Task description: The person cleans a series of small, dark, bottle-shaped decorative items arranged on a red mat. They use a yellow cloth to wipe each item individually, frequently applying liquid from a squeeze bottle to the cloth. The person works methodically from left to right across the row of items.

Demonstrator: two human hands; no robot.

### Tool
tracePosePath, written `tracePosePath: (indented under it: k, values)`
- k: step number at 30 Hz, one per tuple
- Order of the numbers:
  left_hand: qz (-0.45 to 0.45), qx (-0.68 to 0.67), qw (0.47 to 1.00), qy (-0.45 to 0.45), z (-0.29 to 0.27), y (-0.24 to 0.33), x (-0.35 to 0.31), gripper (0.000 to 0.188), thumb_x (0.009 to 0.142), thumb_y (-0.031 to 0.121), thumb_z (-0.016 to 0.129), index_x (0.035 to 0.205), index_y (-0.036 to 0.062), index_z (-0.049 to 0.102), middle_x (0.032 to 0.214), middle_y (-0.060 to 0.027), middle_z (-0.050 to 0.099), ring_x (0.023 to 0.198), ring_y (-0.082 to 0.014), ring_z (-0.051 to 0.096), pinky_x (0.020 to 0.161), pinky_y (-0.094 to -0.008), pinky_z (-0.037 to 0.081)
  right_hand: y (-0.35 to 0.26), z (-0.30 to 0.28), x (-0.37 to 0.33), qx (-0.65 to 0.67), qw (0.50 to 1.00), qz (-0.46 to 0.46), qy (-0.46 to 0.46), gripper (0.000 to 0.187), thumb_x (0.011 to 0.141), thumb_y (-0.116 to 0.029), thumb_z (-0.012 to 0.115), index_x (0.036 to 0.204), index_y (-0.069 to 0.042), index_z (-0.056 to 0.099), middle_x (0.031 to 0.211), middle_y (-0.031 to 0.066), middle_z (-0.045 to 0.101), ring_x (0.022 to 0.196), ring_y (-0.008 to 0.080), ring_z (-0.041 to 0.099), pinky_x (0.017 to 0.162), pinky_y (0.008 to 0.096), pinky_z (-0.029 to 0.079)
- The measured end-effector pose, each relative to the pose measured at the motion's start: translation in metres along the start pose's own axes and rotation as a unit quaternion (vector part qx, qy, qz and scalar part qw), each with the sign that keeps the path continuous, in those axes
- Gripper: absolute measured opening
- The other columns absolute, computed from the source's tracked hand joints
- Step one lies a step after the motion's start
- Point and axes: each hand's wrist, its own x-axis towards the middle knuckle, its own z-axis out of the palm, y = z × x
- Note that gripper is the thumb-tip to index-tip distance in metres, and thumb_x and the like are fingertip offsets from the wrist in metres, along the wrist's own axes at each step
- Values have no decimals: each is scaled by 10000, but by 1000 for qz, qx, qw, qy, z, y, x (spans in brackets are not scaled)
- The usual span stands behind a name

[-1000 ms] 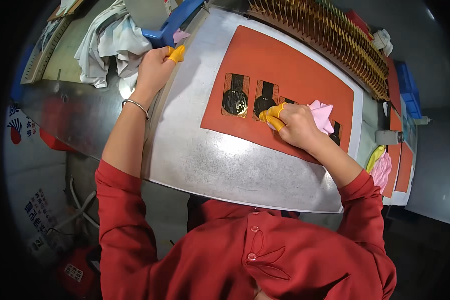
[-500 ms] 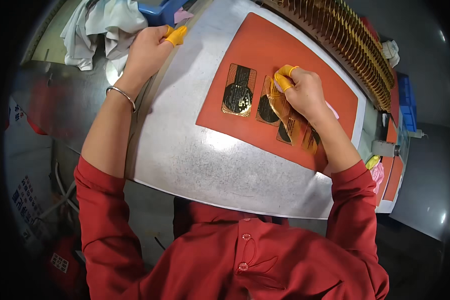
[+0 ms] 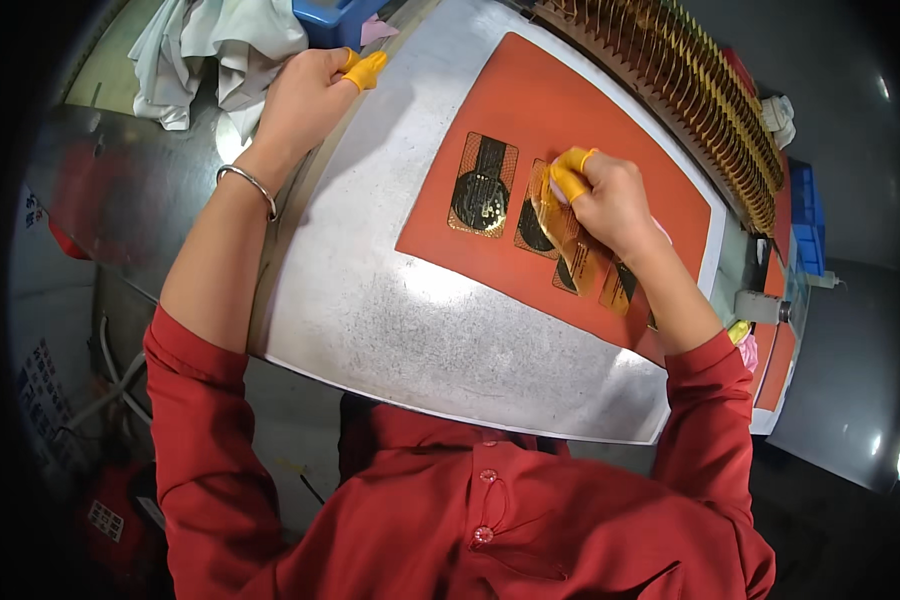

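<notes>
My right hand (image 3: 610,200), with yellow finger cots (image 3: 574,175) on thumb and forefinger, is pinched together over an orange-red mat (image 3: 440,245). A small pale piece (image 3: 557,190) shows at its fingertips. Just below them lies a bent, translucent amber film (image 3: 577,250), partly hidden by the hand; whether the fingers grip it too I cannot tell. Left of it, a flat gold-and-black patterned piece (image 3: 482,185) rests on the mat. Another amber-and-black piece (image 3: 618,290) lies near my right wrist. My left hand (image 3: 315,100), also in yellow cots, is closed at the table's left edge; its contents are hidden.
The mat lies on a pale grey tabletop (image 3: 370,330). A long rack of upright gold sheets (image 3: 690,100) stands along the back right. Pale cloths (image 3: 240,50) and a blue bin (image 3: 335,20) are by my left hand. A blue crate (image 3: 805,215) stands at right.
The view has shifted slightly. Near my right wrist, the amber pieces now look more apart, and a dark edge of another shows. Both hands stay closed in nearly the same places.
</notes>
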Motion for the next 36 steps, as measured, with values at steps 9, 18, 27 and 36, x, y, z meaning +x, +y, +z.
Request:
tracePosePath:
  k: [9,18,27,36]
  values:
    - [17,14,1000,5,3,-9,1,204,775,84,470,841,-7,640,569,-42,521,512,-100,436,501,-274,357,-6,1,-6,-1,998,-54,-19,141,765,-184,632,762,-43,631,654,128,581,608,312,577,557,401,461]
    - [7,14,1000,5,2,-6,0,196,792,113,489,824,-6,642,568,-35,524,517,-86,436,499,-275,356,0,-3,-4,-27,997,-61,-39,86,765,-95,629,841,-59,645,700,140,602,629,286,599,563,345,472]
    - [12,7,1000,8,4,-11,3,199,808,137,507,814,-13,636,563,-35,521,521,-85,428,498,-270,352,5,-6,-2,-22,998,-47,-35,102,783,-93,619,859,-32,645,703,142,612,621,282,600,573,335,470]
    - [29,11,999,17,7,-20,5,203,810,142,503,824,-8,639,553,-35,514,509,-92,424,492,-275,350,-5,-1,-9,-12,994,-100,-32,112,760,-95,640,851,-30,645,691,141,604,619,279,598,567,336,472]
